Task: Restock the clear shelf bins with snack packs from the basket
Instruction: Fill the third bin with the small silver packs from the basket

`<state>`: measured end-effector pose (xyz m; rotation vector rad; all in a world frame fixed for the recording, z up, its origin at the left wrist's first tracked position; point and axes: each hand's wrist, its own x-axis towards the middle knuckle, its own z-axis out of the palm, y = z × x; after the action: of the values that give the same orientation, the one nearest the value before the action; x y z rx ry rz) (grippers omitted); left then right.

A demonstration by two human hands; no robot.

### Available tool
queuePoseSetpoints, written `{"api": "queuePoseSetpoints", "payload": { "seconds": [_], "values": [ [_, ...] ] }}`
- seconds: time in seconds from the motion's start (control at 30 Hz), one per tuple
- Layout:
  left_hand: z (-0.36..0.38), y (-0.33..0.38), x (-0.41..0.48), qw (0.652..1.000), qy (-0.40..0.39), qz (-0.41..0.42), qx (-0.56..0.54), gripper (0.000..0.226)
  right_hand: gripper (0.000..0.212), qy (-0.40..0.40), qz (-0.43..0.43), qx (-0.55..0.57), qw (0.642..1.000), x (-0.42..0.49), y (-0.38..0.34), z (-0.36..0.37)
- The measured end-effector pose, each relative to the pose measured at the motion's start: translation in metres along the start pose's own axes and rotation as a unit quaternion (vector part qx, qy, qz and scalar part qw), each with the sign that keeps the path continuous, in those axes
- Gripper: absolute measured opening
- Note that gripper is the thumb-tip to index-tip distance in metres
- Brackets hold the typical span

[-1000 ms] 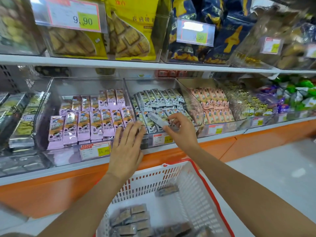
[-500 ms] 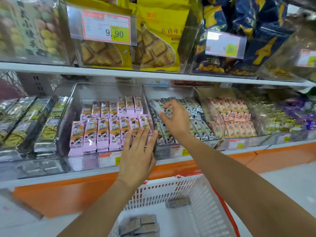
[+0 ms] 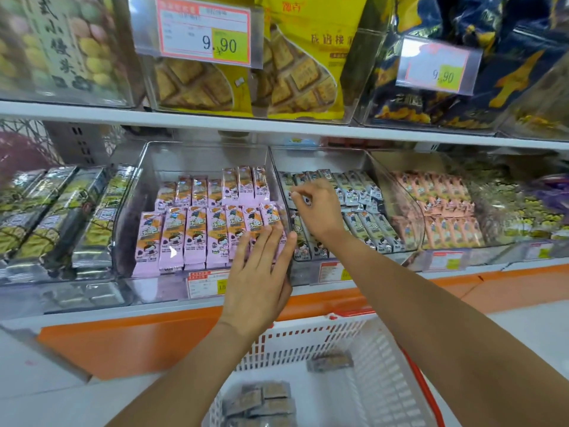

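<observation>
Bright even light; glare on clear bins (image 3: 203, 155); edges blurred, wide-angle bowed.

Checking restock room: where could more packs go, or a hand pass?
Free: the strip behind the pink packs up to their bin's back wall; likewise behind the grey packs; basket floor between its brown packs. Crowded: both bins' front rows.

1 camera on my head, close to the shelf (image 3: 277, 126), facing forward and down over the basket (image 3: 308, 337).
</observation>
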<state>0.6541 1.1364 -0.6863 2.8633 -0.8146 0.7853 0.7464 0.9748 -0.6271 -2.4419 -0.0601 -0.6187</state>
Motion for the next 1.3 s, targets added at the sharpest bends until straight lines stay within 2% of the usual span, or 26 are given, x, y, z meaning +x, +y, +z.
{"api": "queuePoseSetpoints", "payload": {
  "seconds": [0.13,0.27,0.4,0.5,0.6,0.7,0.8,0.93,1.1,1.23,1.3],
  "values": [
    [-0.001,0.004,-0.003,1.0,0.021,0.006,0.003,0.068,0.017,0.005,-0.03,0.076,0.997,-0.022,0.005,-0.023],
    [0.005,0.022,-0.016,0.996,0.086,0.009,-0.037,0.066,0.015,0.025,-0.022,0.138,0.99,-0.056,0.007,-0.048],
    [0.018,0.046,-0.031,0.989,0.105,0.083,-0.059,0.056,0.026,0.036,-0.028,0.181,0.982,-0.097,0.018,-0.068],
    [0.032,0.055,-0.044,0.988,0.046,0.128,-0.069,0.055,0.03,0.022,0.014,0.213,0.977,-0.138,0.037,-0.068],
    [0.05,0.059,-0.057,0.985,-0.06,0.144,-0.071,0.062,0.03,-0.003,0.067,0.197,0.978,-0.178,0.067,-0.05],
    [0.071,0.058,-0.071,0.975,-0.168,0.128,-0.072,0.064,0.028,-0.041,0.126,0.14,0.981,-0.211,0.106,-0.022],
    [0.089,0.057,-0.082,0.965,-0.23,0.1,-0.071,0.078,0.021,-0.087,0.181,0.093,0.975,-0.236,0.136,0.004],
    [0.115,0.055,-0.092,0.955,-0.271,0.101,-0.069,0.091,0.007,-0.158,0.259,0.039,0.952,-0.265,0.171,0.044],
    [0.141,0.05,-0.095,0.949,-0.287,0.097,-0.085,0.101,0.017,-0.218,0.311,0.0,0.925,-0.274,0.196,0.072],
    [0.149,0.048,-0.092,0.948,-0.286,0.093,-0.103,0.11,0.034,-0.225,0.316,0.004,0.922,-0.27,0.209,0.079],
    [0.149,0.049,-0.093,0.948,-0.284,0.097,-0.105,0.111,0.034,-0.222,0.311,0.005,0.924,-0.27,0.213,0.081]
  ]
}}
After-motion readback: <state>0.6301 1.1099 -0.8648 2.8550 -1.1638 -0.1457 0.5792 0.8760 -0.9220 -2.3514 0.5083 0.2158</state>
